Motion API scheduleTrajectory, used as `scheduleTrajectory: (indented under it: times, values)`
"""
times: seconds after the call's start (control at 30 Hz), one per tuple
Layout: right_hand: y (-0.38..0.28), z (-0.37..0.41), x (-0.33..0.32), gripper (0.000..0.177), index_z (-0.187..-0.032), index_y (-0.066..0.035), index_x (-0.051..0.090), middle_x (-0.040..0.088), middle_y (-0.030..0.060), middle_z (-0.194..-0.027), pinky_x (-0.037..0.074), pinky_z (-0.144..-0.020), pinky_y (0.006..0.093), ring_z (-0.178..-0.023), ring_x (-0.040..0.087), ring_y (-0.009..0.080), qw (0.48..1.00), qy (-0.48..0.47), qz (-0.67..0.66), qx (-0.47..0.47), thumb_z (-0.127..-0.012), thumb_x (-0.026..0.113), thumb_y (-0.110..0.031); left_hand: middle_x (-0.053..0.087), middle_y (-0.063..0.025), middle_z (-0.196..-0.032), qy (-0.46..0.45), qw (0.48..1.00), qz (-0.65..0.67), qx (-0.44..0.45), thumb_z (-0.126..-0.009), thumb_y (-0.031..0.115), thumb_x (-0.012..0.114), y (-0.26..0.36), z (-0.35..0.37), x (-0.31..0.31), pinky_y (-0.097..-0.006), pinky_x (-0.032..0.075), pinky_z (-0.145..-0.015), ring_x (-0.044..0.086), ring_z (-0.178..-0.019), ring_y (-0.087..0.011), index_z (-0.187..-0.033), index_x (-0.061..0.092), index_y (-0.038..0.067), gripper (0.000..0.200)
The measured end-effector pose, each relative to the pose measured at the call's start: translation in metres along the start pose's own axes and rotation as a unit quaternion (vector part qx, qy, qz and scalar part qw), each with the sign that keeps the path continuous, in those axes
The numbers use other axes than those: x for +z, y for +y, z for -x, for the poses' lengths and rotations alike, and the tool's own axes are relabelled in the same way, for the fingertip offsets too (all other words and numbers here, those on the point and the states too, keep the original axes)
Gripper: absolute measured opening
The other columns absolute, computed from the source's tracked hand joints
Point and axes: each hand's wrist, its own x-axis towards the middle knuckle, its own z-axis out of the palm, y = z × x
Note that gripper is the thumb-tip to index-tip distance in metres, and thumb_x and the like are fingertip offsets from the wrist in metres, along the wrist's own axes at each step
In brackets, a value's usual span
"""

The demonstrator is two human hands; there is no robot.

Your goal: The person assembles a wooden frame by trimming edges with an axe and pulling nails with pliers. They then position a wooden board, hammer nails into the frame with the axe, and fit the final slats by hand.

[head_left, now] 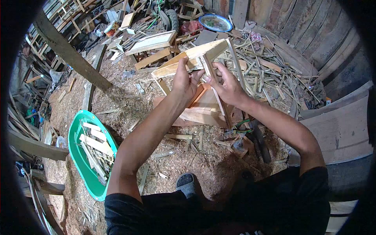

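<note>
Left hand [183,81]: curled shut around the lower bar of the frame, thumb on top.
Right hand [228,89]: fingers pinching a thin slat, just beside the left hand.
Frame [194,55]: pale wood, tilted, held up off the floor at 12 o'clock of the picture's middle, touching both hands.
Slat [219,105]: runs from the frame's bar down toward 5 o'clock, past the right hand's palm.
Box [201,111]: reddish wood, on the floor under the hands.
Basin [76,150]: green, at 8 o'clock, well apart from the hands.
Strips [96,145]: pale wood pieces lying in the basin.
Plate [215,22]: blue-rimmed, at 12 o'clock, beyond the frame.
Offcuts [270,74]: heap of thin sticks at 2 o'clock.
Floor [129,105]: covered in sawdust.
Sandal [187,184]: grey, at 6 o'clock.
Beam [68,53]: dark, slanting at 10 o'clock.
</note>
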Motion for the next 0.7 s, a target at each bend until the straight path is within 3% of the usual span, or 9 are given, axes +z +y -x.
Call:
scheduleTrajectory:
  times: [0.1, 0.2, 0.33, 0.43, 0.47, 0.5, 0.63, 0.67, 0.7]
  values:
    - [-0.01, 0.002, -0.002, 0.044, -0.127, 0.003, 0.048, 0.064, 0.0203, -0.111, 0.048, -0.092, 0.0397, -0.108, 0.063, 0.0269, 0.999, -0.019, 0.039, 0.002, -0.096, 0.06, -0.027, 0.058, -0.0216, -0.103, 0.015, 1.0, -0.014, -0.004, -0.093, 0.036, 0.06, -0.001, 0.001, -0.002, -0.0284, 0.064, -0.068, 0.069, -0.08, -0.029, -0.119, 0.044, -0.007, 0.053]
    - [-0.013, 0.002, -0.004, 0.043, -0.128, 0.004, 0.048, 0.064, 0.0221, -0.111, 0.049, -0.091, 0.04, -0.107, 0.064, 0.0308, 0.992, -0.005, 0.127, -0.022, -0.097, 0.058, -0.024, 0.058, -0.0205, -0.103, 0.02, 1.0, -0.001, -0.017, -0.092, 0.033, 0.061, -0.002, 0.001, -0.006, -0.0312, 0.064, -0.078, 0.068, -0.088, -0.0286, -0.122, 0.043, -0.005, 0.052]
    - [-0.028, -0.007, -0.014, 0.046, -0.129, 0.01, 0.048, 0.062, 0.0278, -0.112, 0.049, -0.091, 0.0411, -0.108, 0.063, 0.0359, 0.984, -0.059, 0.136, -0.097, -0.097, 0.058, -0.02, 0.056, -0.0167, -0.111, -0.005, 0.999, 0.04, -0.025, -0.093, 0.04, 0.052, -0.005, -0.005, -0.011, -0.0383, 0.057, -0.085, 0.062, -0.1, -0.0273, -0.125, 0.045, -0.001, 0.053]
    - [-0.019, -0.01, -0.012, 0.051, -0.131, 0.013, 0.046, 0.061, 0.0303, -0.112, 0.05, -0.09, 0.0424, -0.107, 0.062, 0.0387, 0.949, -0.046, 0.267, -0.159, -0.096, 0.059, -0.021, 0.054, -0.0136, -0.117, -0.038, 0.998, 0.018, -0.047, -0.09, 0.043, 0.046, -0.008, 0.005, -0.018, -0.041, 0.051, -0.085, 0.057, -0.102, -0.0267, -0.127, 0.047, 0.004, 0.054]
    - [-0.019, -0.005, -0.019, 0.054, -0.134, 0.013, 0.045, 0.056, 0.0315, -0.126, 0.046, -0.099, 0.0404, -0.117, 0.058, 0.0375, 0.956, -0.099, 0.268, -0.071, -0.095, 0.061, -0.021, 0.054, -0.0123, -0.118, -0.034, 0.998, 0.004, -0.055, -0.09, 0.047, 0.041, -0.011, 0.009, -0.02, -0.0402, 0.049, -0.083, 0.058, -0.101, -0.0255, -0.128, 0.048, 0.006, 0.056]
    - [-0.021, -0.005, -0.022, 0.053, -0.134, 0.013, 0.045, 0.056, 0.0313, -0.126, 0.046, -0.099, 0.0403, -0.118, 0.058, 0.038, 0.952, -0.119, 0.272, -0.075, -0.095, 0.06, -0.02, 0.055, -0.011, -0.119, -0.029, 0.997, -0.01, -0.065, -0.091, 0.05, 0.037, -0.014, 0.013, -0.023, -0.0394, 0.047, -0.08, 0.058, -0.099, -0.0243, -0.129, 0.049, 0.009, 0.058]
    - [-0.006, -0.012, -0.04, 0.051, -0.135, 0.009, 0.046, 0.056, 0.0287, -0.128, 0.045, -0.099, 0.0405, -0.118, 0.057, 0.0384, 0.935, -0.207, 0.279, -0.066, -0.094, 0.06, -0.016, 0.057, -0.0035, -0.078, -0.12, 0.969, 0.062, -0.205, -0.086, 0.047, 0.042, -0.029, 0.006, -0.06, -0.0377, 0.044, -0.07, 0.056, -0.077, -0.0206, -0.114, 0.054, 0.009, 0.048]
    - [0.003, -0.015, -0.044, 0.051, -0.136, 0.009, 0.046, 0.056, 0.0279, -0.128, 0.045, -0.099, 0.0405, -0.118, 0.057, 0.0379, 0.93, -0.236, 0.276, -0.056, -0.093, 0.061, -0.015, 0.048, -0.0009, -0.065, -0.072, 0.973, 0.041, -0.216, -0.085, 0.047, 0.043, -0.037, 0.006, -0.064, -0.0352, 0.042, -0.067, 0.051, -0.068, -0.019, -0.105, 0.054, 0.01, 0.044]
    - [0.011, -0.019, -0.048, 0.051, -0.136, 0.008, 0.046, 0.057, 0.0271, -0.128, 0.045, -0.099, 0.0404, -0.117, 0.058, 0.0374, 0.923, -0.265, 0.273, -0.047, -0.093, 0.061, -0.015, 0.048, -0.0013, -0.066, -0.085, 0.967, 0.045, -0.234, -0.085, 0.048, 0.042, -0.04, 0.007, -0.066, -0.0352, 0.042, -0.066, 0.05, -0.068, -0.0193, -0.103, 0.053, 0.009, 0.045]
